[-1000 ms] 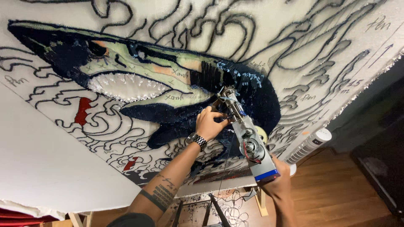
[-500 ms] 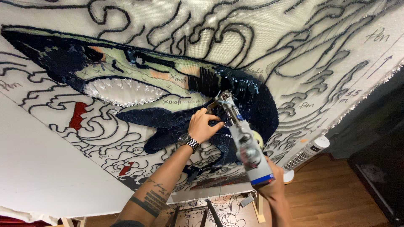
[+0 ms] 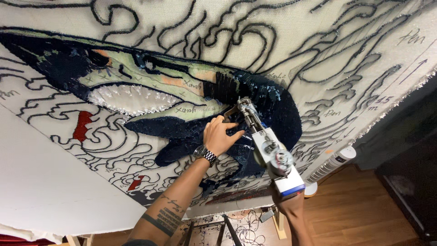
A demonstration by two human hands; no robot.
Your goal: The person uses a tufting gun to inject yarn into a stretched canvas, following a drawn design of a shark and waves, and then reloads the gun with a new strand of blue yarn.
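Left hand (image 3: 221, 136): fingers closed round front handle of grey-and-white tufting gun (image 3: 266, 148) | Right hand (image 3: 287, 202): gripping its rear grip | Gun: needle against dark-blue tufted shark area, toward right edge of stretched white backing cloth (image 3: 346, 50) | Technique, as I judge: press firmly, guide steadily along outline.
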